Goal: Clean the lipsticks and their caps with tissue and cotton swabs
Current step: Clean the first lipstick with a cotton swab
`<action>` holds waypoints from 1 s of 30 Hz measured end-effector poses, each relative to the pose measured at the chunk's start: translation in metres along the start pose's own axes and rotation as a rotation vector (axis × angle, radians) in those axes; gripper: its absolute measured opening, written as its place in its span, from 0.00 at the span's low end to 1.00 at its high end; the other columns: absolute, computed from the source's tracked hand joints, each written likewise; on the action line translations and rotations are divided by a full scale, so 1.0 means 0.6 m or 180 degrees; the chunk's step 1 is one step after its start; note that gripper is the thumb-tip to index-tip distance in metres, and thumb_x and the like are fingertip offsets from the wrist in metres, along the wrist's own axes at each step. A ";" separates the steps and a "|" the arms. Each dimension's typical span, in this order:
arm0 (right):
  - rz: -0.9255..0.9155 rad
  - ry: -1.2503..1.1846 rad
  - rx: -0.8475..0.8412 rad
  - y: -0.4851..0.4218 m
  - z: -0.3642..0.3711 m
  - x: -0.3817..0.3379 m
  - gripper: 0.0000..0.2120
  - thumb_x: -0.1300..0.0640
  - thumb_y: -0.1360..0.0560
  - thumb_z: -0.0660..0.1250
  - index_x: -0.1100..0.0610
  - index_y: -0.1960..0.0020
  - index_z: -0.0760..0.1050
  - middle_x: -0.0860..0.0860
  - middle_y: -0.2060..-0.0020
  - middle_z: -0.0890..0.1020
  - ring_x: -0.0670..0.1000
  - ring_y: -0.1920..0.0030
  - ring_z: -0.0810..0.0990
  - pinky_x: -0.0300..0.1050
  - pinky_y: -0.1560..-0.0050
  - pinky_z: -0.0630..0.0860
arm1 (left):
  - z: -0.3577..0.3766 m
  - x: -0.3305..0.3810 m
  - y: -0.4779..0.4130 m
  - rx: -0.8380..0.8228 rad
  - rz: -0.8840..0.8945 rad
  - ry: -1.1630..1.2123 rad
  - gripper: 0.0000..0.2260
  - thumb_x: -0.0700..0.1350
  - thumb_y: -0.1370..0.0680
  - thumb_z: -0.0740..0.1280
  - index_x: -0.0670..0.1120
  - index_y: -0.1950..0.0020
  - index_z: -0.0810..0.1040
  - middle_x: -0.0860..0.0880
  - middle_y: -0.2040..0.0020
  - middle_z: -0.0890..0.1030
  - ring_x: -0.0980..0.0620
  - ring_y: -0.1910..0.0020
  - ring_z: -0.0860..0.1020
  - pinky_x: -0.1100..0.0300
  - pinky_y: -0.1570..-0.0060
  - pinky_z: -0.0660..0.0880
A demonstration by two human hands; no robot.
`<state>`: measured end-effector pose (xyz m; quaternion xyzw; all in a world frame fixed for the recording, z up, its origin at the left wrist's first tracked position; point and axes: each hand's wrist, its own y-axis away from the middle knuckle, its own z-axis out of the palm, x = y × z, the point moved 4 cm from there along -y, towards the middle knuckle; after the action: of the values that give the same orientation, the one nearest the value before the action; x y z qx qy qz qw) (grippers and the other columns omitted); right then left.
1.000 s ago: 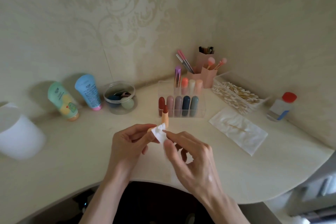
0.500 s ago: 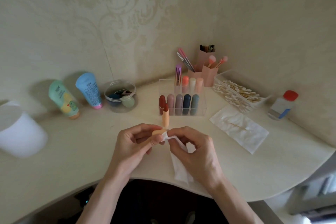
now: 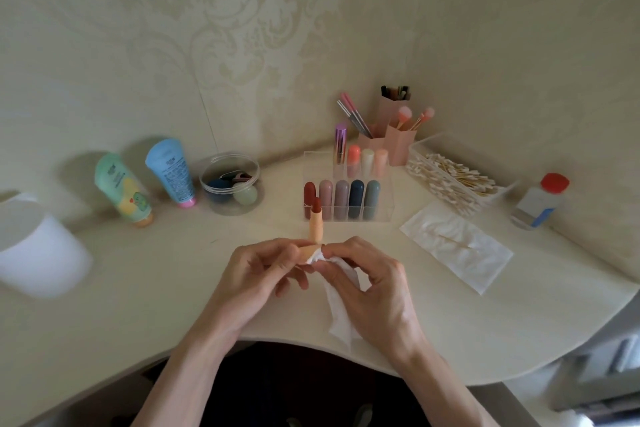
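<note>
Tissue (image 3: 341,308), bunched 1 s ago, now hangs loose below the right hand (image 3: 374,291), which pinches its top into the peach cap (image 3: 306,252). The left hand (image 3: 256,274) grips the cap above the table (image 3: 173,288); its mouth is hidden by fingers. Uncapped lipstick (image 3: 316,224), brick-red tip, stands upright just behind.

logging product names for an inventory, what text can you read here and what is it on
No text here can be read.
green tube: print and a cartoon picture, too blurred to read.
blue tube: block of small print, too small to read.
bottle with red cap: white and blue label, blurred.
lipstick cap, tissue, clear rack of lipsticks: no print shows.
</note>
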<state>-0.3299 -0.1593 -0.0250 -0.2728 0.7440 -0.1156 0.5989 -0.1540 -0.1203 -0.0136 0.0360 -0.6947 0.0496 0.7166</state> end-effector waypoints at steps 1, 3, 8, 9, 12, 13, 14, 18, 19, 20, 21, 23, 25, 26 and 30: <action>0.0016 0.0005 -0.0016 0.001 0.000 0.003 0.04 0.56 0.23 0.76 0.56 0.48 0.86 0.44 0.57 0.85 0.48 0.58 0.84 0.42 0.55 0.78 | 0.001 -0.002 -0.001 -0.0003 -0.0014 -0.0048 0.14 0.51 0.22 0.69 0.43 0.47 0.88 0.43 0.62 0.85 0.55 0.66 0.79 0.65 0.67 0.70; 0.0113 -0.0078 -0.0071 0.002 0.002 0.007 0.04 0.55 0.21 0.75 0.55 0.48 0.86 0.46 0.57 0.85 0.51 0.57 0.85 0.49 0.55 0.80 | 0.002 -0.003 -0.001 0.0102 0.0053 -0.0066 0.10 0.46 0.23 0.71 0.42 0.49 0.88 0.45 0.64 0.85 0.57 0.67 0.77 0.67 0.65 0.71; 0.0668 -0.0886 -0.0232 0.000 0.006 0.004 0.05 0.59 0.21 0.74 0.60 0.48 0.86 0.48 0.55 0.89 0.44 0.55 0.86 0.36 0.52 0.77 | 0.001 -0.005 0.001 0.0402 0.0390 0.0012 0.12 0.37 0.32 0.77 0.41 0.48 0.87 0.46 0.54 0.89 0.53 0.54 0.87 0.67 0.52 0.80; 0.0695 -0.0946 -0.0249 -0.001 0.005 0.004 0.05 0.59 0.21 0.74 0.60 0.48 0.86 0.48 0.56 0.89 0.43 0.55 0.86 0.35 0.52 0.77 | 0.001 -0.005 0.002 0.0403 0.0412 0.0017 0.13 0.37 0.32 0.77 0.41 0.48 0.86 0.46 0.53 0.89 0.52 0.53 0.87 0.66 0.52 0.81; 0.0583 -0.0745 -0.0277 -0.002 0.000 0.003 0.05 0.57 0.19 0.73 0.58 0.47 0.85 0.49 0.56 0.89 0.47 0.55 0.87 0.40 0.53 0.79 | 0.004 -0.008 -0.001 0.0170 0.0315 -0.0031 0.14 0.46 0.24 0.77 0.46 0.40 0.85 0.45 0.55 0.87 0.47 0.58 0.86 0.60 0.58 0.80; 0.0537 -0.0666 -0.0276 -0.002 -0.001 0.001 0.05 0.57 0.19 0.73 0.58 0.47 0.85 0.49 0.55 0.88 0.47 0.54 0.87 0.42 0.52 0.80 | 0.003 -0.010 -0.003 0.0108 0.0289 -0.0049 0.12 0.51 0.22 0.75 0.47 0.41 0.86 0.44 0.57 0.86 0.46 0.62 0.84 0.58 0.62 0.79; 0.0502 -0.0605 -0.0274 -0.001 0.000 0.001 0.05 0.58 0.19 0.73 0.58 0.46 0.85 0.48 0.55 0.89 0.48 0.52 0.88 0.44 0.50 0.81 | 0.002 -0.012 -0.004 0.0106 0.0303 -0.0053 0.11 0.52 0.20 0.72 0.47 0.44 0.87 0.44 0.60 0.85 0.46 0.65 0.82 0.57 0.64 0.78; 0.0461 -0.0604 -0.0252 0.000 0.007 -0.003 0.04 0.59 0.19 0.73 0.58 0.47 0.85 0.48 0.55 0.88 0.49 0.52 0.88 0.42 0.48 0.80 | 0.003 -0.012 0.000 0.0354 0.0769 -0.0416 0.07 0.42 0.23 0.72 0.43 0.47 0.87 0.45 0.60 0.86 0.49 0.62 0.84 0.62 0.56 0.80; 0.0495 -0.0666 -0.0251 -0.001 0.008 -0.002 0.04 0.59 0.19 0.73 0.58 0.47 0.85 0.49 0.55 0.89 0.49 0.52 0.88 0.41 0.49 0.80 | 0.006 -0.011 0.003 0.0383 0.0924 -0.0518 0.07 0.40 0.24 0.74 0.43 0.47 0.87 0.46 0.57 0.87 0.49 0.59 0.86 0.62 0.53 0.81; 0.0541 -0.0730 -0.0249 -0.002 0.008 -0.001 0.04 0.59 0.19 0.73 0.58 0.47 0.85 0.49 0.55 0.89 0.50 0.52 0.88 0.41 0.49 0.79 | 0.007 -0.010 0.004 0.0401 0.1072 -0.0565 0.09 0.38 0.26 0.75 0.42 0.46 0.86 0.48 0.55 0.87 0.49 0.55 0.87 0.61 0.51 0.82; 0.0584 -0.0784 -0.0249 -0.002 0.007 0.000 0.04 0.59 0.19 0.73 0.59 0.47 0.85 0.50 0.55 0.89 0.51 0.53 0.88 0.40 0.50 0.79 | 0.008 -0.008 0.005 0.0402 0.1166 -0.0569 0.10 0.37 0.27 0.76 0.42 0.46 0.86 0.48 0.53 0.87 0.48 0.53 0.87 0.60 0.50 0.83; 0.0609 -0.0812 -0.0249 -0.002 0.004 0.001 0.05 0.58 0.19 0.72 0.59 0.48 0.85 0.51 0.56 0.89 0.52 0.55 0.87 0.40 0.52 0.79 | 0.008 -0.008 0.004 0.0369 0.1031 -0.0445 0.11 0.39 0.26 0.76 0.43 0.44 0.85 0.48 0.53 0.87 0.49 0.56 0.87 0.60 0.53 0.83; 0.0539 -0.0713 -0.0195 -0.002 -0.001 -0.002 0.04 0.58 0.19 0.72 0.58 0.47 0.85 0.48 0.56 0.88 0.47 0.56 0.86 0.38 0.53 0.78 | 0.011 -0.009 0.001 0.0278 0.0704 -0.0227 0.11 0.46 0.22 0.73 0.46 0.40 0.83 0.46 0.54 0.86 0.46 0.65 0.84 0.57 0.63 0.81; 0.0490 -0.0649 -0.0170 -0.001 -0.003 -0.003 0.04 0.58 0.19 0.72 0.57 0.47 0.85 0.46 0.57 0.88 0.45 0.56 0.86 0.37 0.52 0.78 | 0.012 -0.009 0.000 0.0228 0.0625 -0.0236 0.09 0.49 0.19 0.71 0.49 0.41 0.84 0.45 0.55 0.85 0.44 0.68 0.83 0.55 0.67 0.79; 0.0461 -0.0579 -0.0123 0.000 -0.001 -0.005 0.03 0.59 0.19 0.73 0.57 0.47 0.85 0.49 0.57 0.88 0.49 0.56 0.86 0.41 0.52 0.78 | 0.014 -0.012 0.000 0.0277 0.0797 -0.0599 0.07 0.46 0.19 0.68 0.49 0.50 0.86 0.46 0.62 0.83 0.51 0.71 0.79 0.61 0.69 0.74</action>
<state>-0.3301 -0.1577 -0.0227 -0.2391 0.7064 -0.0323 0.6654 -0.1628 -0.1216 -0.0205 -0.0153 -0.7550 0.1650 0.6344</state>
